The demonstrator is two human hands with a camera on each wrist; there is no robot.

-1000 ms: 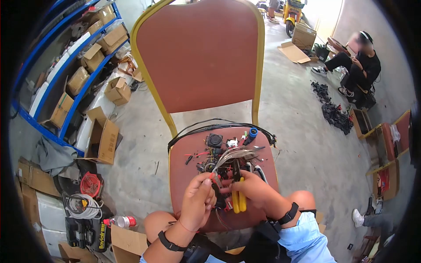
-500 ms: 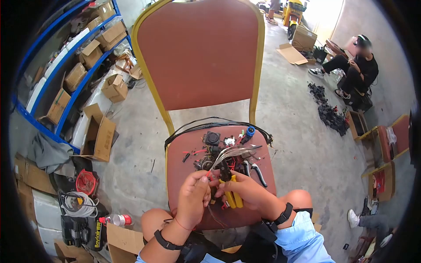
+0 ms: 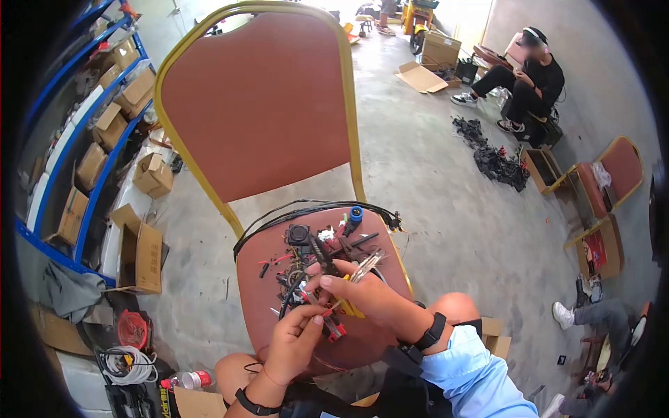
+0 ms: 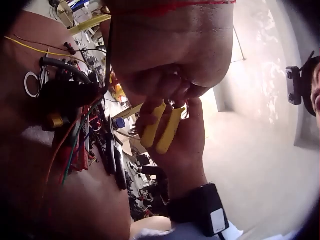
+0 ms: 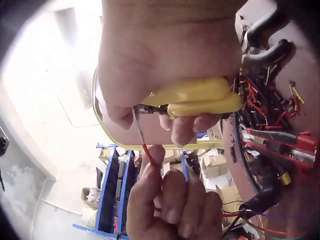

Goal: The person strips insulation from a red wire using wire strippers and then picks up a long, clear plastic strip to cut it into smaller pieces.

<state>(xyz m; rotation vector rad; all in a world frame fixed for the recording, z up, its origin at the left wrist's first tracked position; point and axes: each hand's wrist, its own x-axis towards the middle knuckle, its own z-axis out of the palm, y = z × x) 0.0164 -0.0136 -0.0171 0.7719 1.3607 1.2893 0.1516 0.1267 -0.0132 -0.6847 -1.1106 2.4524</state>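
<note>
Left hand (image 3: pixel 291 346) holds one red wire (image 5: pixel 147 152); right hand (image 3: pixel 373 301), two yellow handles (image 5: pixel 205 106).

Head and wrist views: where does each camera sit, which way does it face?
Head: on the head, forward and down over chair seat; shows left hand, right hand.
Left wrist: on it, along left hand toward right hand.
Right wrist: on it, along right hand toward left hand.
Both wrist views share yellow-handled tool.

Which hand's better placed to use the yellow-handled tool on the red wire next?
Probably right: the right hand holds the yellow-handled tool, while the left hand pinches the red wire.
</note>
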